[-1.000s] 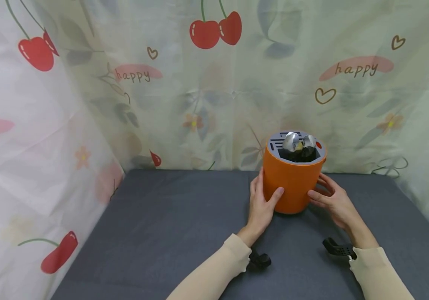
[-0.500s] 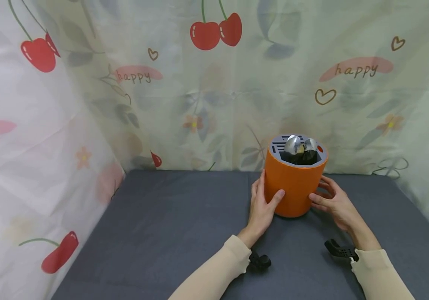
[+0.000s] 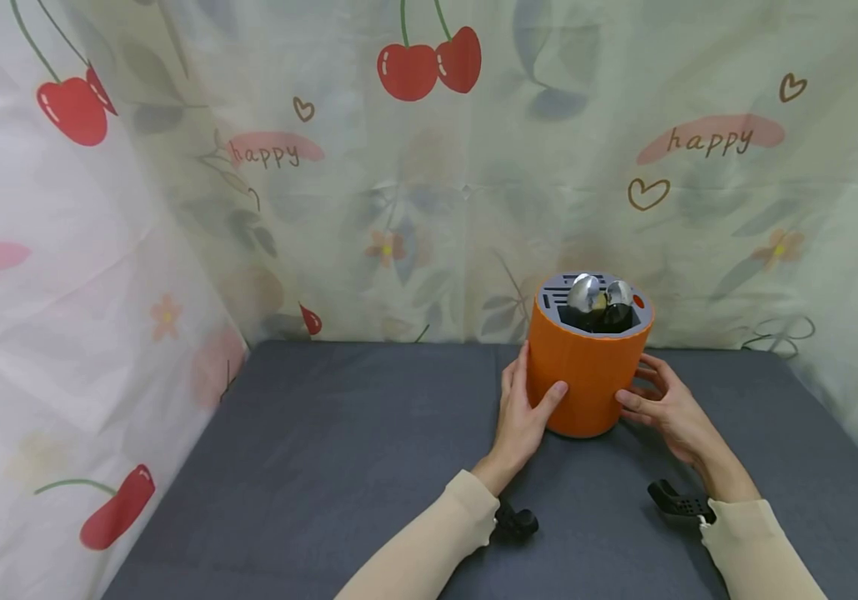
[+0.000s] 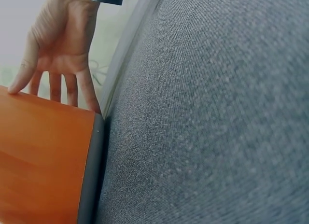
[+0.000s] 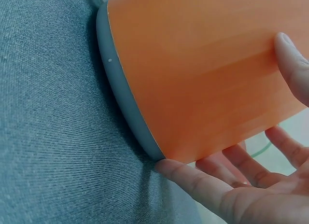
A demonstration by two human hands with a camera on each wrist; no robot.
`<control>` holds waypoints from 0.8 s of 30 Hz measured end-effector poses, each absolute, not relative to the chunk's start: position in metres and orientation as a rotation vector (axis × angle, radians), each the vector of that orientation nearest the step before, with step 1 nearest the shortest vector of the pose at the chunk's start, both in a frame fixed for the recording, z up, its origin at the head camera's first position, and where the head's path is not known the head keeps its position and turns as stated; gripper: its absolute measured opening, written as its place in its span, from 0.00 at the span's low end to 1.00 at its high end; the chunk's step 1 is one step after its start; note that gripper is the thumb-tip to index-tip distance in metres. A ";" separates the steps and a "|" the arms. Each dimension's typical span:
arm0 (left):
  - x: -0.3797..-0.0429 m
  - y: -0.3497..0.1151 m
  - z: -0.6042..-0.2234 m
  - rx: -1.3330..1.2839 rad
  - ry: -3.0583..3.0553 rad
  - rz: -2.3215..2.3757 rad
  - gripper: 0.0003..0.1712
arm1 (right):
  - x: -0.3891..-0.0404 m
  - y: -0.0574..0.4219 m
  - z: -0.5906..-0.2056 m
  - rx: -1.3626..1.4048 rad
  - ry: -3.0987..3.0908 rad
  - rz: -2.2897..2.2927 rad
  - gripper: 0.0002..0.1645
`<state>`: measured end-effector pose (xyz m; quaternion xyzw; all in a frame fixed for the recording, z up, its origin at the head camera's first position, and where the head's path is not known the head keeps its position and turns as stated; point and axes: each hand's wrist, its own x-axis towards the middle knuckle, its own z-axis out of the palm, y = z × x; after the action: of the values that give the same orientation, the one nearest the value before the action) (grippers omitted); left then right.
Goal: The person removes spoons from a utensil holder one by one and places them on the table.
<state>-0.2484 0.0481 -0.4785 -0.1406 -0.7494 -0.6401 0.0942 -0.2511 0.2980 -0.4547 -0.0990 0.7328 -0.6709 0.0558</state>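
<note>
An orange cylindrical utensil holder (image 3: 584, 375) with a grey slotted top is at the back right of the dark cloth, its grey base right at the cloth in both wrist views. From its opening rise two shiny silver rounded ends (image 3: 584, 292), black below. My left hand (image 3: 520, 417) grips its left side, thumb across the front, fingers along the side. My right hand (image 3: 672, 408) holds the right side, thumb at the front and fingers round the back. In the right wrist view a right finger (image 5: 193, 178) touches the base edge. The left wrist view shows the right palm (image 4: 65, 40).
Dark grey cloth (image 3: 338, 467) covers the table. A fabric wall (image 3: 429, 208) printed with cherries and "happy" stands right behind the holder, and another (image 3: 83, 350) rises on the left. A tied cord bow (image 3: 780, 335) hangs at the back right corner.
Both hands and the utensil holder have shifted slightly down in the head view, mostly in the first half second. The grip stays the same.
</note>
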 end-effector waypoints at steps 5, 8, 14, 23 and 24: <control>-0.248 0.048 -0.479 -0.421 -2.224 -1.914 0.48 | -0.252 0.299 -0.457 -0.292 2.206 -2.037 0.52; -0.247 0.048 -0.480 -0.424 -2.222 -1.929 0.48 | -0.252 0.300 -0.458 -0.284 2.205 -2.031 0.53; -0.246 0.047 -0.478 -0.437 -2.229 -1.933 0.48 | -0.254 0.300 -0.459 -0.284 2.204 -2.014 0.53; -0.247 0.043 -0.479 -0.430 -2.268 -1.946 0.46 | -0.251 0.299 -0.456 -0.294 2.231 -1.985 0.54; -0.247 0.043 -0.478 -0.427 -2.272 -1.945 0.46 | -0.251 0.299 -0.456 -0.291 2.236 -1.981 0.54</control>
<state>-0.2475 0.0429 -0.4784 -0.1409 -0.7506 -0.6427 0.0601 -0.2507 0.2989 -0.4560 -0.0967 0.7432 -0.6583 0.0700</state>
